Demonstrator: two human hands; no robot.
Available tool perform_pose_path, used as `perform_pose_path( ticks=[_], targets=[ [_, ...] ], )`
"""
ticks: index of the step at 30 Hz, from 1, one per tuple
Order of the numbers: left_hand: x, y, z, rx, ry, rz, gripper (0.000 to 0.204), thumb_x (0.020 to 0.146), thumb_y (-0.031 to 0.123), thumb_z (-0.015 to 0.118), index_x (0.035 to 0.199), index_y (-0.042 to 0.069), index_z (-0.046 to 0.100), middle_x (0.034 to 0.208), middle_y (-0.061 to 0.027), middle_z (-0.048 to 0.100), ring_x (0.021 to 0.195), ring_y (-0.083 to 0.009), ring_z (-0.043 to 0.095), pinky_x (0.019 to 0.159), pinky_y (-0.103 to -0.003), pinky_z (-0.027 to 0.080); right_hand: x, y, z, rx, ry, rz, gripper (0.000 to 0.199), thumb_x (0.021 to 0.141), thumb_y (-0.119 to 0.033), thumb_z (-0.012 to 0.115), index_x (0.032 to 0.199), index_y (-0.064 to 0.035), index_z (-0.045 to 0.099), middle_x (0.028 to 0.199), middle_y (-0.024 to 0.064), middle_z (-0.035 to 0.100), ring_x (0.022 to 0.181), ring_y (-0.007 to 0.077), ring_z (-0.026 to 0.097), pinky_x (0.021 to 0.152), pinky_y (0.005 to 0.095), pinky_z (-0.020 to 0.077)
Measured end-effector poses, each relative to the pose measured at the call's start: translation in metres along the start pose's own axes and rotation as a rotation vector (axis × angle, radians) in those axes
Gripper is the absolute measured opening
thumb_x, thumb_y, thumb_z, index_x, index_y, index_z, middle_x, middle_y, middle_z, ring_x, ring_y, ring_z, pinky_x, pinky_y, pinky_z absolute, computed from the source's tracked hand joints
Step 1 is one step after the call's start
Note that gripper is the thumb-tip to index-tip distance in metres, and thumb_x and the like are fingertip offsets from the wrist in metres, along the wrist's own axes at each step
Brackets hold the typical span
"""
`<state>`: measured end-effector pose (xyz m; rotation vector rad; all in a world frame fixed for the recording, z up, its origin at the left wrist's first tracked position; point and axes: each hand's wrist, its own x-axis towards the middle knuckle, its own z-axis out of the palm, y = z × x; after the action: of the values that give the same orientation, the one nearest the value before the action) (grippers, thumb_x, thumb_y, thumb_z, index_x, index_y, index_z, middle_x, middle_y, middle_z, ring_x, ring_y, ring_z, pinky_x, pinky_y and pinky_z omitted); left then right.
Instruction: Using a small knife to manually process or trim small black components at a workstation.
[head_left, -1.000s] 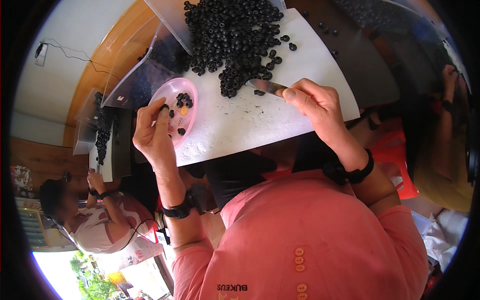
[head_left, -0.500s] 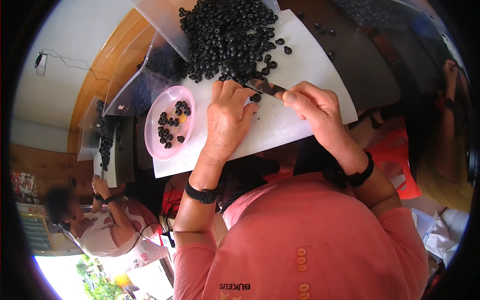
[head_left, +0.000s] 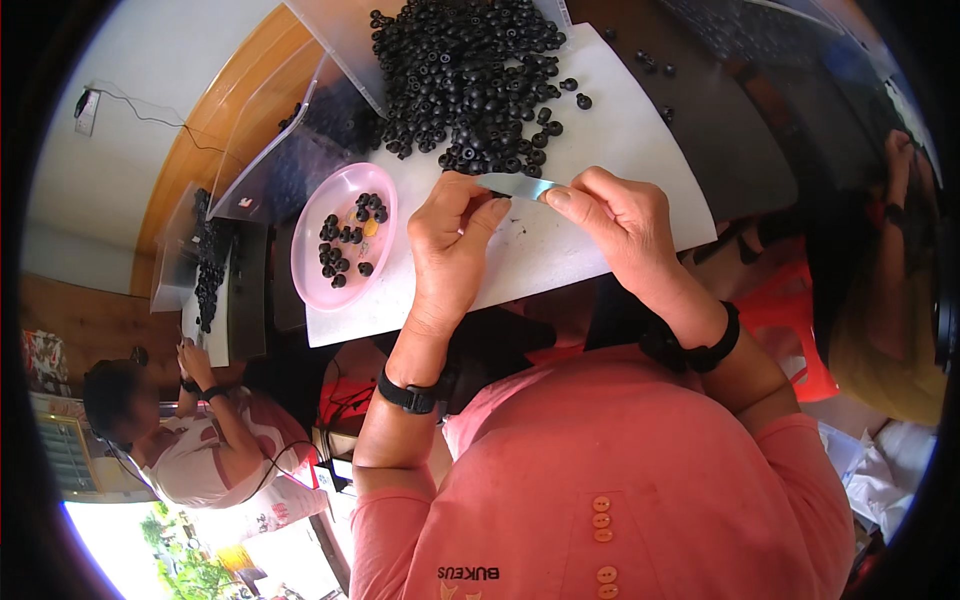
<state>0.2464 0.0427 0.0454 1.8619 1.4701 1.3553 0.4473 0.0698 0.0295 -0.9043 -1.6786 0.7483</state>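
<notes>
My right hand (head_left: 622,222) grips a small knife (head_left: 520,186), its shiny blade pointing left across to the fingers of my left hand (head_left: 448,240). Closed in a pinch, my left hand has a small black rounded part at its thumb tip, mostly covered by the blade and fingers. Just beyond both hands lies a large heap of similar black parts (head_left: 460,90) on a white board (head_left: 590,120). A pink oval plate (head_left: 312,285) left of my left hand carries several black parts in a loose group.
A clear plastic bin (head_left: 340,45) stands tipped behind the heap. Loose black parts (head_left: 584,101) are scattered at the heap's right side. At left, another person (head_left: 215,430) works beside a second pile (head_left: 208,280); a further person's arm (head_left: 893,190) shows at far right.
The knife blade has turned and now lies over the black part at my left fingertips. My right hand has shifted slightly left; the part is more hidden than before.
</notes>
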Motion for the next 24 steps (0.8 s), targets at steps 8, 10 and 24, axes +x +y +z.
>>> perform_pose_path(
  ticks=[8, 10, 24],
  targets=[
    [-0.011, 0.010, 0.005, -0.681, 0.019, -0.278, 0.009, 0.091, -0.002, 0.068, 0.100, -0.005, 0.067, 0.088, -0.0089, 0.069, 0.066, -0.0115, 0.058, 0.058, -0.024, 0.047, -0.001, -0.003, 0.006, -0.138, 0.012, -0.066, 0.042, 0.095, -0.033, 0.069, 0.066, -0.0055, 0.056, 0.050, 0.0075, 0.046, 0.043, 0.0181, 0.043, 0.045, 0.0345, 0.0351],
    [-0.012, 0.008, 0.008, -0.755, 0.018, -0.296, 0.010, 0.092, -0.002, 0.067, 0.102, -0.006, 0.067, 0.088, -0.0111, 0.069, 0.067, -0.0122, 0.059, 0.059, -0.024, 0.048, -0.001, -0.003, 0.006, -0.159, 0.006, -0.058, 0.042, 0.095, -0.034, 0.069, 0.067, -0.0054, 0.056, 0.050, 0.0076, 0.046, 0.043, 0.0182, 0.044, 0.045, 0.0346, 0.0350],
    [-0.017, 0.000, 0.008, -0.932, -0.006, -0.358, 0.014, 0.096, -0.003, 0.061, 0.109, -0.006, 0.065, 0.091, -0.0169, 0.069, 0.068, -0.0172, 0.063, 0.060, -0.028, 0.050, 0.007, -0.005, 0.000, -0.141, -0.090, 0.034, 0.044, 0.094, -0.038, 0.068, 0.067, -0.0043, 0.060, 0.050, 0.0084, 0.049, 0.044, 0.0185, 0.047, 0.046, 0.0346, 0.0377]
  ],
)
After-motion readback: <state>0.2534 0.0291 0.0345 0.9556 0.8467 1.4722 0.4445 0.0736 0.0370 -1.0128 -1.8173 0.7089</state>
